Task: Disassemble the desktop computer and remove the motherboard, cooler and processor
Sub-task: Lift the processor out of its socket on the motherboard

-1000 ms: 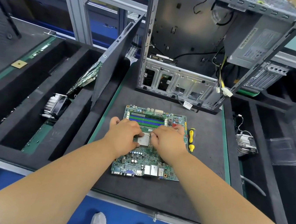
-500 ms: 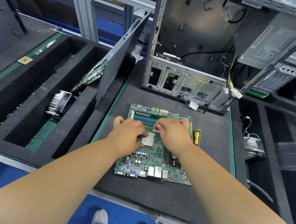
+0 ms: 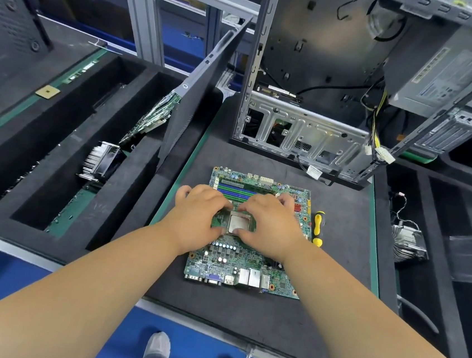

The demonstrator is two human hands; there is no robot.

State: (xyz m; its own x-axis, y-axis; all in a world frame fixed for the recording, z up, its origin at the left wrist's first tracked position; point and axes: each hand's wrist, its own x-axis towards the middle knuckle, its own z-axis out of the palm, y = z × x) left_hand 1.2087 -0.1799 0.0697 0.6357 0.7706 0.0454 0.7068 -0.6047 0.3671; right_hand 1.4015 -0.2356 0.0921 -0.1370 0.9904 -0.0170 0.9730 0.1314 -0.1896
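Observation:
A green motherboard [image 3: 248, 270] lies flat on the black foam mat [image 3: 333, 291] in front of me. The silver processor [image 3: 237, 222] sits in its socket at the board's middle. My left hand [image 3: 195, 218] and my right hand [image 3: 272, 226] meet over it, with fingertips at its top edge and thumbs at its bottom edge. The open, emptied computer case [image 3: 313, 70] stands upright behind the board. A finned cooler [image 3: 101, 159] rests in a foam slot at the left.
A yellow-and-black screwdriver [image 3: 317, 228] lies just right of the board. The black side panel [image 3: 197, 87] leans at the mat's left edge, with another circuit board [image 3: 151, 117] behind it. A second cooler [image 3: 407, 243] sits in the right tray. Loose cables [image 3: 377, 135] hang from the case.
My right hand has shifted from the processor's right side so its finger and thumb sit on the top and bottom edges. The left hand stays at the processor's left.

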